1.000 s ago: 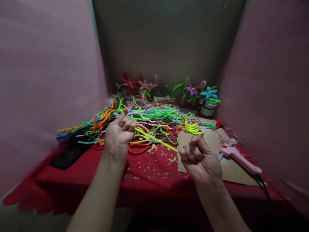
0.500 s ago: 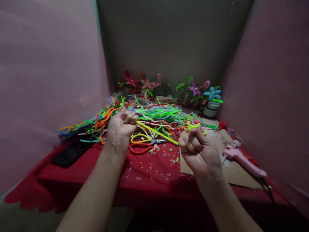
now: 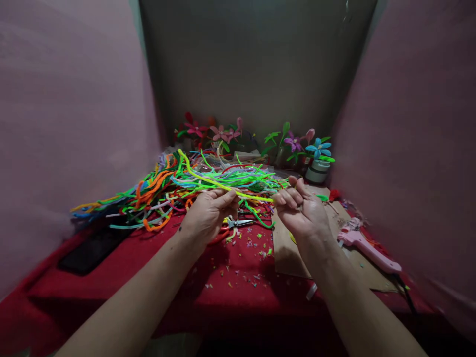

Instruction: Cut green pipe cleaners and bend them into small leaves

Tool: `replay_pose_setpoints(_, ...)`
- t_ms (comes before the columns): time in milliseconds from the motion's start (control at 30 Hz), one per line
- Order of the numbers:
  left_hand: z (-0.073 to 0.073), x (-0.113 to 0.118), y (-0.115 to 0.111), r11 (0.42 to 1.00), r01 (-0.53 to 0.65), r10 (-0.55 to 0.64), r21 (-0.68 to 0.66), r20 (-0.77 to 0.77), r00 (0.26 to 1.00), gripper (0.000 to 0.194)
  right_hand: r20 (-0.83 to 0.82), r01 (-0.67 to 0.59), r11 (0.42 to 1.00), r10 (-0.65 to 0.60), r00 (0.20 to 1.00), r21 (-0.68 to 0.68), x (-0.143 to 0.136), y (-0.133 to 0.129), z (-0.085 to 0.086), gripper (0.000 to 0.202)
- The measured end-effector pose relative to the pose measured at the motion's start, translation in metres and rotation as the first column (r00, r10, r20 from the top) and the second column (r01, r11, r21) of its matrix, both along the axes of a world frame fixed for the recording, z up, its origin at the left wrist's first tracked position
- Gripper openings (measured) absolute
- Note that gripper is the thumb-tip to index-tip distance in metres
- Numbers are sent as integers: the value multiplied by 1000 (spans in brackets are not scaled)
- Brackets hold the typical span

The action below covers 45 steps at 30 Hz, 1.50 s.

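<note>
A yellow pipe cleaner [image 3: 203,177] stretches between both hands over the table. My left hand [image 3: 211,213] pinches it near its middle with thumb and fingers, and its free end rises to the upper left. Curled fingers of my right hand [image 3: 303,208] close on its other end. Under and behind my left hand lie scissors [image 3: 241,223], their handles partly covered. A heap of many-coloured pipe cleaners [image 3: 238,178] spreads behind both hands. Below my right hand is a sheet of cardboard [image 3: 286,253], partly hidden by the wrist.
A pink glue gun [image 3: 368,250] rests on the cardboard at right, its cord running forward. At left lies a black phone [image 3: 91,250]. Pipe-cleaner flowers [image 3: 293,143] and a pale jar [image 3: 318,169] stand at the back. Small clippings dot the red tablecloth [image 3: 238,280].
My left hand has moved right and down along the yellow pipe cleaner, nearer my right hand. The pipe cleaner's left end now extends free. The yellow loops above my right hand no longer show there.
</note>
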<state>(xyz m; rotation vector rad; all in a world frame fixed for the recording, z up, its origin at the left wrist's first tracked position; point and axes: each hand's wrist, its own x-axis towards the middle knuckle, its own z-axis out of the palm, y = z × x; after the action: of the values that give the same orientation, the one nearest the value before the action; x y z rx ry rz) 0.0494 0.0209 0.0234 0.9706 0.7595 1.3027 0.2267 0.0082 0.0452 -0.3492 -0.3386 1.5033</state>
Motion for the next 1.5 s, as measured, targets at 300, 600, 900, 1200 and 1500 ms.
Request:
replay_pose_setpoints(300,6,19,16,982,-149,127,113,185,975,16,362,-192,977,148,920,89,-30,16,-21,14)
replay_pose_setpoints(600,5,20,31,991,-105,101,79,62,993,20,490,-23,992,-43,871,127,-40,38,-23,13)
replay_pose_setpoints(900,-3,16,44,988,-122,132,93,-107,986,24,581,-134,972,-4,814,195,-30,47,-34,16)
replay_pose_setpoints(1200,-6,14,38,993,29,-12,116,-142,990,20,756,-373,906,100,647,199,-29,35,-43,12)
replay_pose_setpoints(1500,-12,9,37,969,249,-246,7,-122,962,26,812,-481,875,247,529,47,-27,32,-40,3)
